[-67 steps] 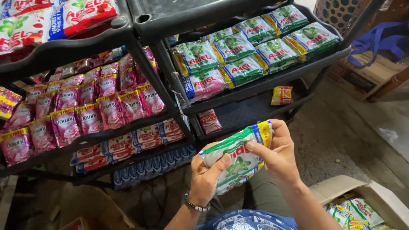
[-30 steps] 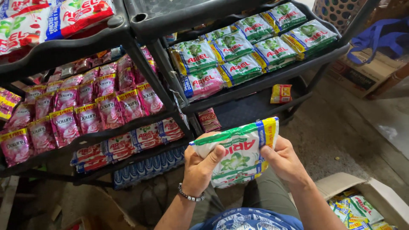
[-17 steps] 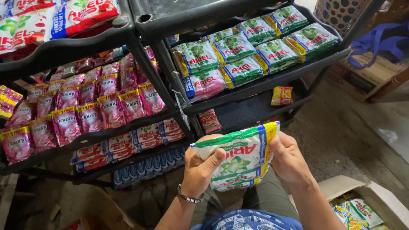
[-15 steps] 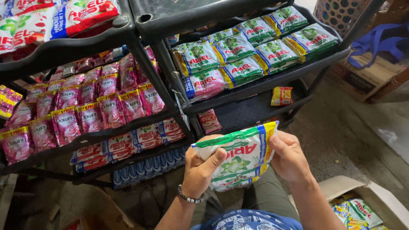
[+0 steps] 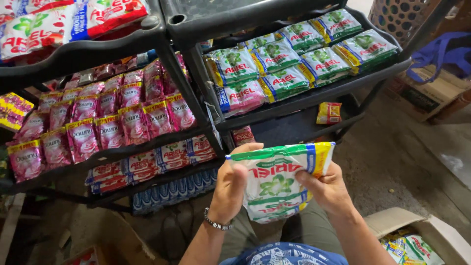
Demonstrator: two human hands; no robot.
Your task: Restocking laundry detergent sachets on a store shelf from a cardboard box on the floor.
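Observation:
Both my hands hold a small stack of green, white and yellow detergent sachets (image 5: pixel 277 181) in front of my chest. My left hand (image 5: pixel 235 184), with a metal bracelet at the wrist, grips the stack's left edge, thumb on its face. My right hand (image 5: pixel 327 189) holds the right edge, thumb pressed on the front. The stack is tilted, its yellow end up to the right. It hangs in front of the lower tier of a dark plastic shelf rack (image 5: pixel 314 98).
The right rack's middle tier carries rows of green sachets (image 5: pixel 299 59) and one pink pack (image 5: pixel 240 95); a small yellow-red pack (image 5: pixel 328 113) lies on the tier below. The left rack (image 5: pixel 113 152) holds pink sachets (image 5: pixel 103 120). An open cardboard box (image 5: pixel 417 235) sits at lower right.
The stack has been raised slightly and turned flatter toward me. My left thumb has shifted onto its face and my right hand has slid along the right edge.

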